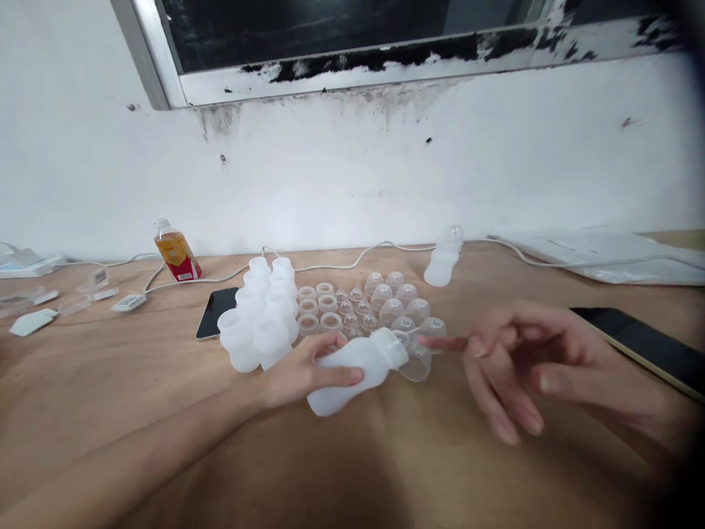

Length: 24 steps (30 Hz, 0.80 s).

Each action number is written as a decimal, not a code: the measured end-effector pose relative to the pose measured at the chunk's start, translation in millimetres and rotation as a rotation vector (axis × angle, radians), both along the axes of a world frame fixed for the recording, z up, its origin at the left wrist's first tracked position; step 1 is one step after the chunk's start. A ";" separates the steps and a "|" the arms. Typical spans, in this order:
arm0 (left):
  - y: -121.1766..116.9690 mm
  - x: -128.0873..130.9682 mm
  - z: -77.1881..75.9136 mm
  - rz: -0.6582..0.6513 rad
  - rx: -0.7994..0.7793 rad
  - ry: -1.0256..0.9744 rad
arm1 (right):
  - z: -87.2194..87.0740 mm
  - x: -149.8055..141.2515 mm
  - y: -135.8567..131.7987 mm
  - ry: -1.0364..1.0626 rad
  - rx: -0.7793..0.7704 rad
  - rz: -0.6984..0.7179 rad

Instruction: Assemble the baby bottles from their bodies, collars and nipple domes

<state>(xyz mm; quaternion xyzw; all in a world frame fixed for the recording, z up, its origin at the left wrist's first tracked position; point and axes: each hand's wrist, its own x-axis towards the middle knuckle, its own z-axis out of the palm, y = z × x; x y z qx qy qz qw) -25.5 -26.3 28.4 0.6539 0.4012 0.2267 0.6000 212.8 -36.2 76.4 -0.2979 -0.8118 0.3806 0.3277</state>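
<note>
A white baby bottle [352,371] lies tilted in my left hand [311,367], its neck toward the right. A collar ring [390,347] sits on the neck. My right hand [529,360] is off to the right, fingers apart and slightly blurred, index finger pointing at the bottle's top; whether it touches is unclear. Behind the held bottle stand clear dome caps [406,308], clear nipples [358,305] and collar rings [316,305] in rows. Several open white bottles [264,312] stand in two rows left of them.
A capped bottle [443,257] stands near the wall. One phone [217,312] lies left of the bottles, another phone [644,345] behind my right hand. A drink bottle [177,251], a white cable [358,261], tags [129,302] and plastic bags [600,257] lie along the back.
</note>
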 end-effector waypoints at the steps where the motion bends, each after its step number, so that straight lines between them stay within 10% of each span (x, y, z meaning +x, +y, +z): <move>1: -1.0 -1.5 -0.1 0.018 0.044 0.021 | 0.2 -0.3 0.4 0.036 -0.018 -0.029; 5: -5.5 -2.4 1.9 0.030 0.259 0.101 | -11.6 -14.2 12.3 -0.137 -0.034 -0.213; 10: -13.4 -1.4 9.8 0.083 0.374 0.172 | -24.8 -27.2 23.2 -0.300 -0.260 -0.029; 15: -45.2 -34.1 5.8 0.104 0.194 0.148 | -24.3 -13.7 19.2 -0.288 0.096 -0.142; 24: -80.8 -112.7 -45.0 0.900 0.524 0.290 | -64.7 -45.1 0.9 -0.658 0.566 0.082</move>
